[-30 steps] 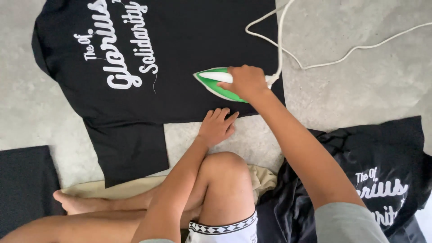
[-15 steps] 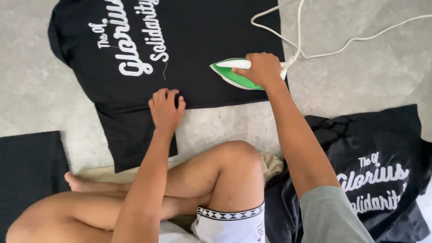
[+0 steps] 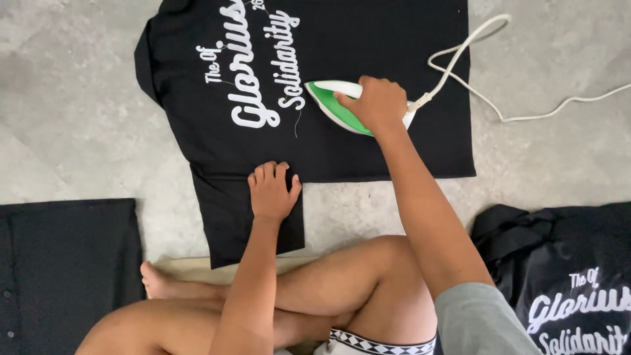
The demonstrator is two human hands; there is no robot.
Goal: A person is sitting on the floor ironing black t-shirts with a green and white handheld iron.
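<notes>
A black t-shirt (image 3: pixel 368 46) with white lettering lies spread flat on the grey concrete floor. My right hand (image 3: pixel 376 104) grips the handle of a green and white iron (image 3: pixel 332 104) that rests on the shirt just right of the lettering. My left hand (image 3: pixel 273 190) lies palm down with fingers together on the shirt's near sleeve, at its seam with the body, holding nothing. My bare legs are folded below the shirt.
The iron's white cord (image 3: pixel 473 72) loops over the shirt's right edge and across the floor to the right. A folded black cloth (image 3: pixel 66 263) lies at the left. More black shirts (image 3: pixel 565 276) are piled at the lower right. A beige mat (image 3: pixel 190 266) lies under my legs.
The iron and my right hand have slid left across the shirt toward the lettering. My left hand moved left from the hem area onto the sleeve.
</notes>
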